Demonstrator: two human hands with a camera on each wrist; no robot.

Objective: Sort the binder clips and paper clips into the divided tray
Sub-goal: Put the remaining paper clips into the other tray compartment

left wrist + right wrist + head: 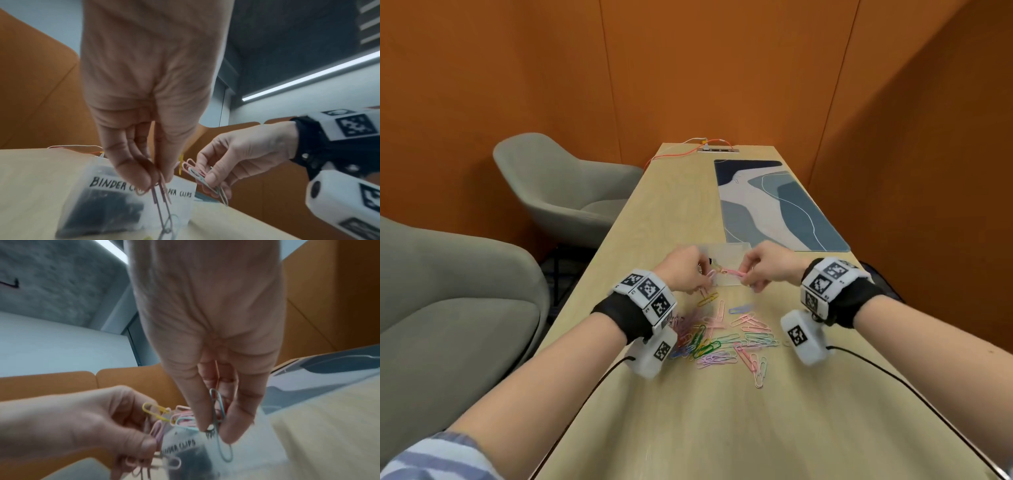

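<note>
1. While both hands hover over it, the clear divided tray sits on the bench just beyond the loose heap, near the corner of a blue patterned desk mat. The left wrist view shows its handwritten labels "BINDER CLIPS" and "PAPER CLIPS".
2. The binder-clip compartment is filled with a dark mass of clips, too blurred to count. No binder clip shows loose on the bench, so that half of the sort looks done.
3. The paper-clip compartment looks nearly bare; one pale loop shows through its wall, and more I cannot tell.
4. The left hand pinches a small bunch of paper clips, pink among them, between thumb and fingers right above the tray. The bunch runs to several, not exactly countable.
5. The right hand likewise grips a bunch of pastel clips in curled fingers: at least two grey-blue, with pink ones beside.
6. The heap of coloured paper clips lies on the bench between the wrists, dozens in pink, blue, green, yellow and purple. By my judgement most of the paper-clip sorting remains.
7. Two grey armchairs stand to the left of the bench.
</note>
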